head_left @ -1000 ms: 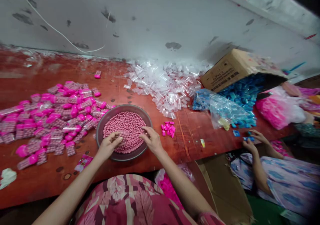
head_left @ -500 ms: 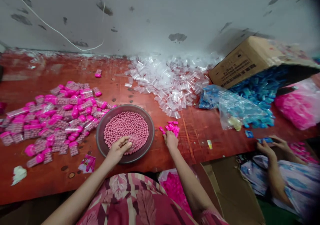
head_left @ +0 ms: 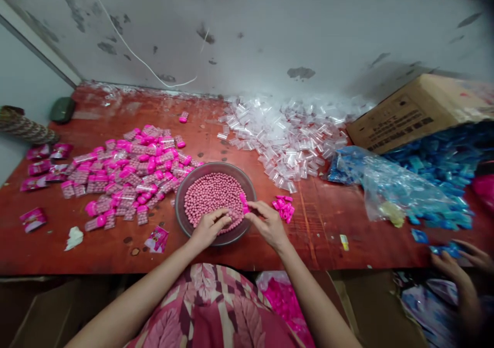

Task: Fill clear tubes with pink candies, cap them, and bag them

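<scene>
Filled pink-capped tubes [head_left: 131, 175] heap the desk [head_left: 347, 224], clear empties [head_left: 285, 142] remain; left hand [head_left: 208, 228] cups candy in the bowl [head_left: 181, 204], right hand [head_left: 268, 223] pinches a pink cap [head_left: 243, 203].

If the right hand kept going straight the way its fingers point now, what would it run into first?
The right hand points left, over the bowl rim, holding a pink cap. It would probably meet the left hand first, resting on the pink beads; depth is hard to judge.

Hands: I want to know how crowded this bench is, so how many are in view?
4. The person's left hand rests on the pink beads in the bowl; their right hand is at its right rim. A co-worker's two hands are at the far right edge, partly cut off.
</scene>
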A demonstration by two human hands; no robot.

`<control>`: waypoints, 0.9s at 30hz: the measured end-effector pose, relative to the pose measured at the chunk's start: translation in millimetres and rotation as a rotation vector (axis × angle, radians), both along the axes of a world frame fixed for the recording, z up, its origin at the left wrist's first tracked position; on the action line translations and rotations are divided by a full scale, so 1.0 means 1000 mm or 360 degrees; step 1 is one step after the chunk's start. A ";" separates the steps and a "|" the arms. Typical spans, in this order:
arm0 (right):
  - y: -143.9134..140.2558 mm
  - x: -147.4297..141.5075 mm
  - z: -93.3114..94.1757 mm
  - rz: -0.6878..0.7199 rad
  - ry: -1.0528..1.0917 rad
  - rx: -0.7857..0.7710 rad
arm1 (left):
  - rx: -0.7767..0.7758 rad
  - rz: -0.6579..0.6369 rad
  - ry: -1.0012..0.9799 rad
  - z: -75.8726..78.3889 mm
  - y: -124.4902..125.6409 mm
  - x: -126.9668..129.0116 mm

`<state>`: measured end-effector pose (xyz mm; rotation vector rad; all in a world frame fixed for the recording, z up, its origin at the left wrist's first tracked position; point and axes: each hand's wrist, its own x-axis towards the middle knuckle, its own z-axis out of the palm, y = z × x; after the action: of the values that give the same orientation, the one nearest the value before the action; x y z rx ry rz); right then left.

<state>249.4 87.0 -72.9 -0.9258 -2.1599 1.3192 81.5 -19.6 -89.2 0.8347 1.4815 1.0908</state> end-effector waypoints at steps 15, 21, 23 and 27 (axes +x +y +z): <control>-0.039 -0.025 0.019 0.0328 -0.0159 0.0447 | 0.0286 -0.0175 0.0558 0.029 -0.019 -0.010; -0.033 -0.022 0.008 0.0449 -0.0218 0.0499 | 0.0227 -0.0308 0.0713 0.032 -0.017 -0.011; -0.029 -0.025 0.015 0.0451 -0.0299 0.0629 | 0.0215 -0.0316 0.0693 0.032 -0.014 -0.014; -0.019 -0.035 0.044 0.0653 -0.0532 0.1106 | 0.0154 -0.0269 0.0609 0.028 -0.014 -0.016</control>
<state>214.6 68.4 -28.9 -0.4485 -2.8842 0.4730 65.8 -33.9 -61.4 1.2673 1.6432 0.9149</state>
